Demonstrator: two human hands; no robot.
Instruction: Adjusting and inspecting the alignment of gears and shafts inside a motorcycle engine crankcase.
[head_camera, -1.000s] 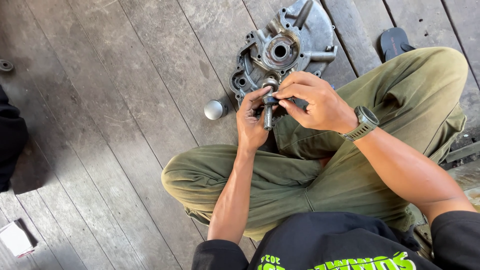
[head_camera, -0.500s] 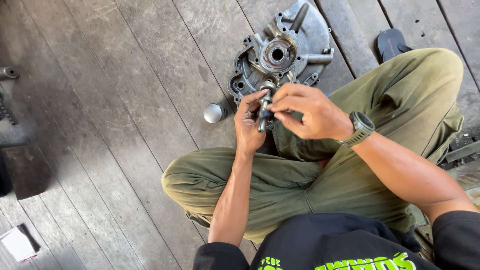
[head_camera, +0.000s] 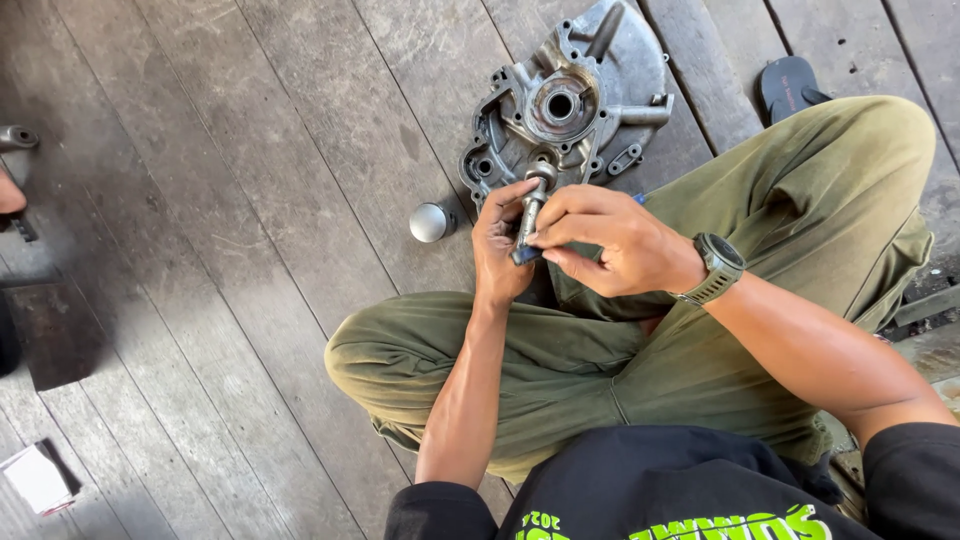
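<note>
Left hand (head_camera: 497, 245): closed around the lower end of a short steel shaft (head_camera: 531, 206), which is kept upright just below the engine cover, apparently so that its collared top stays in sight.
Right hand (head_camera: 600, 243): brought in from the side, thumb and forefinger pinched on the shaft's lower part, where a small blue piece (head_camera: 526, 255) is seen between the fingertips; whether that piece belongs to the shaft cannot be told.
Hands together: both are clamped on the one shaft, touching each other, and held above the crossed legs, clear of the floor.
Wristwatch (head_camera: 716, 268): worn on the right wrist, to the right of and below the engine cover.
Olive trousers (head_camera: 600, 360): the legs are folded beneath the hands, the right knee raised beside the engine cover, so that a seat is made on the planks.
Engine cover (head_camera: 570, 100): a grey cast-metal casing is laid flat on the floor, inner face and round central bore upward, just beyond the shaft's tip and within easy reach.
Round metal cap (head_camera: 430, 221): set down on the floor to the left of the engine cover, near it but apart.
Dark sandal (head_camera: 785, 85): left to the right of the engine cover.
Plank floor (head_camera: 250, 200): weathered grey boards, by which everything is carried.
</note>
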